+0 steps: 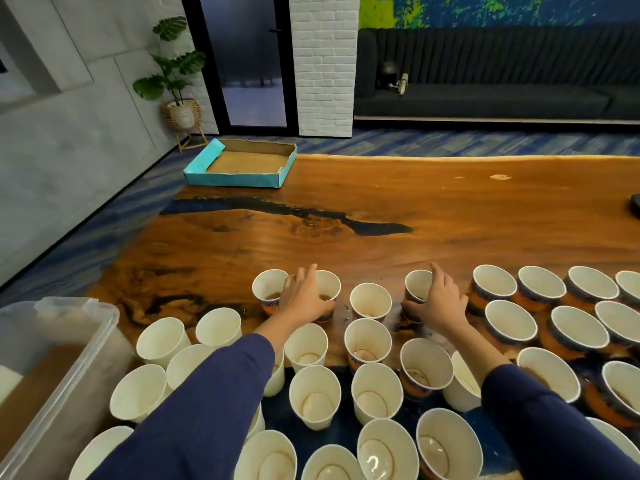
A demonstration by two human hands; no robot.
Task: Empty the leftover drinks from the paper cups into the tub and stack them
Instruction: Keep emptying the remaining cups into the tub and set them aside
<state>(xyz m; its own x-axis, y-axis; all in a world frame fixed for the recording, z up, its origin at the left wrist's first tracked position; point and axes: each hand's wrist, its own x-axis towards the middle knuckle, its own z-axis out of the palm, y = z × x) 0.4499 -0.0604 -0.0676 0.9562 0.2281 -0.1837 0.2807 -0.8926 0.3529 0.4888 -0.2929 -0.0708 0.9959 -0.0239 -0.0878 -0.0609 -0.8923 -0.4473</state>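
Head view: two upright white paper cups with brown dregs [417, 289] are being reached for across the table; left hand [304, 299] spread, right hand [438, 303] apparently curling round one; clear plastic tub [86, 344] lying far left.

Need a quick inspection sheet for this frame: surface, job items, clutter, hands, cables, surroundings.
Surface: wooden table with dark streaks.
Job items: many upright paper cups, some holding brown dregs; clear tub at left, brown liquid inside.
Clutter: teal cardboard tray at far corner.
Hands: left hand over a far-row cup; right hand grips another cup.
Cables: nothing seen.
Surroundings: potted plant, dark sofa, glass door.
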